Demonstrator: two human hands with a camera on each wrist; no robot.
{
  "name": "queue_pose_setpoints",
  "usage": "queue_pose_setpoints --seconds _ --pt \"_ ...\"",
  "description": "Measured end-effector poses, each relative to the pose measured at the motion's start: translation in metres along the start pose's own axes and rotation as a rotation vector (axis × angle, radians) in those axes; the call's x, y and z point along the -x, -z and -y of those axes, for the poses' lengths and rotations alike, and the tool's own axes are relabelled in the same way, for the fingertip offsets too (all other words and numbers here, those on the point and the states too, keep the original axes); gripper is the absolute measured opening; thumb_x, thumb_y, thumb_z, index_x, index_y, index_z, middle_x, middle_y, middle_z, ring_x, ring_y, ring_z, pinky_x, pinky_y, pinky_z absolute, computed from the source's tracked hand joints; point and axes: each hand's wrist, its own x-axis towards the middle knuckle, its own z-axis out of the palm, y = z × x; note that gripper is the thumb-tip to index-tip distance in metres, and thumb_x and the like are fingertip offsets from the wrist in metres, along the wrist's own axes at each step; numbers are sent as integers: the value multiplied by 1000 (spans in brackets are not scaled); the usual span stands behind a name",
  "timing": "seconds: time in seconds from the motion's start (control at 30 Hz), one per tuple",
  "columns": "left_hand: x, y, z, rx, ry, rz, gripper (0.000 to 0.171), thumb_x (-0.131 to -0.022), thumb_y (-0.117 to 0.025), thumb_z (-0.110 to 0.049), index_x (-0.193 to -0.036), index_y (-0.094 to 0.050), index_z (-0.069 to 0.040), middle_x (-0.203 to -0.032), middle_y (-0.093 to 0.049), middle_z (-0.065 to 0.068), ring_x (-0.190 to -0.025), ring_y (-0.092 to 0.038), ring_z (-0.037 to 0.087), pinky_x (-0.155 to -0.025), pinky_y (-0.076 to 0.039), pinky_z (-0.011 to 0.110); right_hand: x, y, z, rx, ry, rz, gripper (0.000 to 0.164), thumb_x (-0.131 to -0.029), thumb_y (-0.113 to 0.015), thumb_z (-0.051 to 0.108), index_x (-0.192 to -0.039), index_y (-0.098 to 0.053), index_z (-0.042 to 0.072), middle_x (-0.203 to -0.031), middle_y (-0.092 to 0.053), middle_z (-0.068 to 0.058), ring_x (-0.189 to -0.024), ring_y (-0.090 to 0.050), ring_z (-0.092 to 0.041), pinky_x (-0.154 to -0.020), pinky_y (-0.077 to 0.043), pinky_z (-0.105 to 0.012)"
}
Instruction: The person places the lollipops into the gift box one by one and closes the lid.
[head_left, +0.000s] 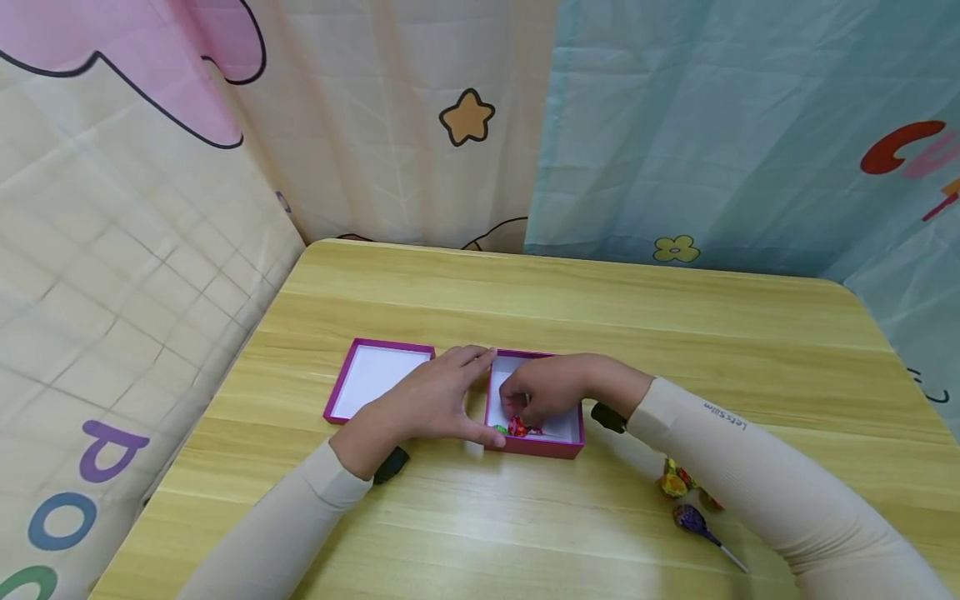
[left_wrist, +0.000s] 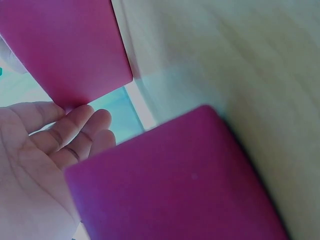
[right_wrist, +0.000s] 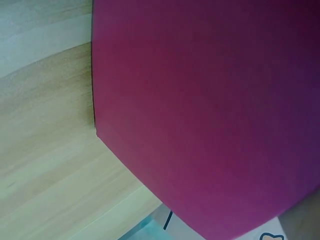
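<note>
A magenta box with a white inside stands in the middle of the table. My left hand spans its left side, thumb at the near corner and fingers at the far one; in the left wrist view the fingertips touch a box corner. My right hand reaches into the box with curled fingers, pinching what looks like a red-wrapped lollipop; the fingers partly cover it. Beside it in the box shows a green wrapper. The right wrist view is filled by the box's outer wall.
The matching lid lies with its white inside up, left of the box. Near my right forearm lie a purple lollipop with a white stick and a yellow-orange wrapped one, partly hidden by the sleeve. Printed curtains hang behind the table.
</note>
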Motion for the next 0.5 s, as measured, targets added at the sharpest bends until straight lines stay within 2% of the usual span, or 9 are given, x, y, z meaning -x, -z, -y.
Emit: queue_pose_setpoints --seconds 0.5 --pt "0 1 -3 -3 15 11 124 -65 -61 -89 -156 -33 -11 -155 -38 4 -141 -35 20 -111 -36 41 6 5 -1 39 -9 -21 8 -93 -67 17 -100 -66 19 -93 -60 8 -90 -56 -11 -82 -47 -30"
